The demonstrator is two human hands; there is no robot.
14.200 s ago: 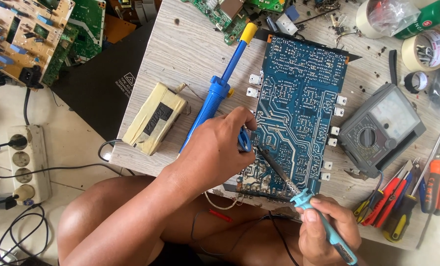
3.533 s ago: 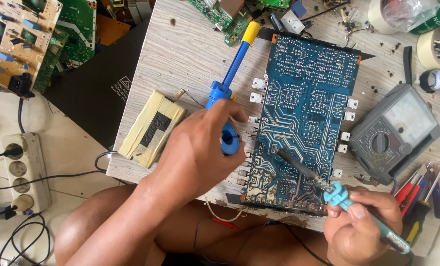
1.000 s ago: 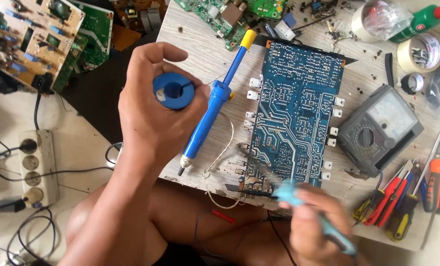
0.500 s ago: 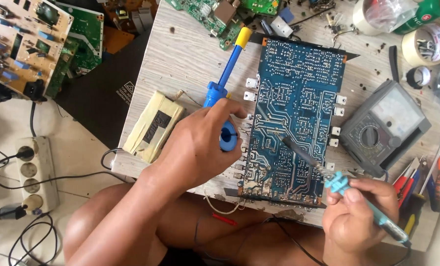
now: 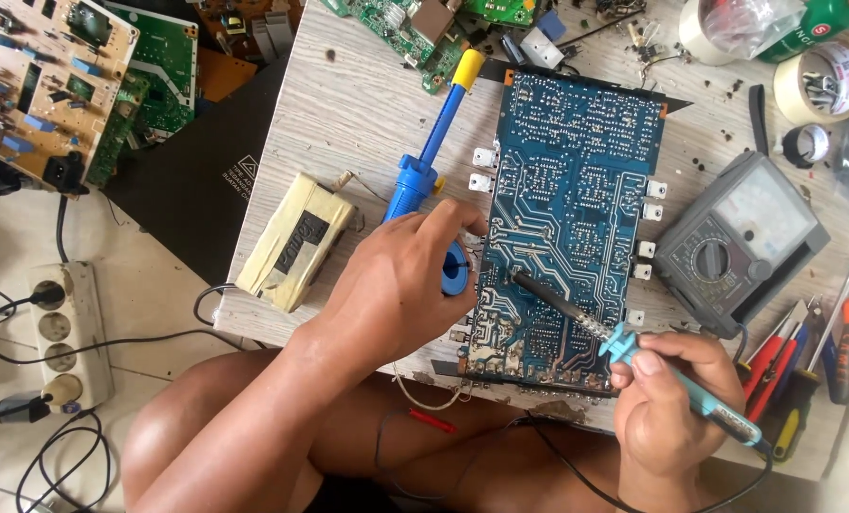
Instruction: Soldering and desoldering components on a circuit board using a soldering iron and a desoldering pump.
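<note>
Nearest, the right hand [image 5: 671,408] is closed pen-style around a light-blue soldering iron [image 5: 633,351], whose dark tip rests on the blue circuit board [image 5: 572,218] near its left edge. Left of it, the left hand [image 5: 400,285] curls around a blue solder spool [image 5: 456,271], held at the board's left edge. The board lies flat on the pale wooden table [image 5: 358,95]. A blue and yellow desoldering pump [image 5: 434,142] lies just beyond the left hand. A grey meter [image 5: 738,237] sits right of the board, pliers [image 5: 804,361] near it.
</note>
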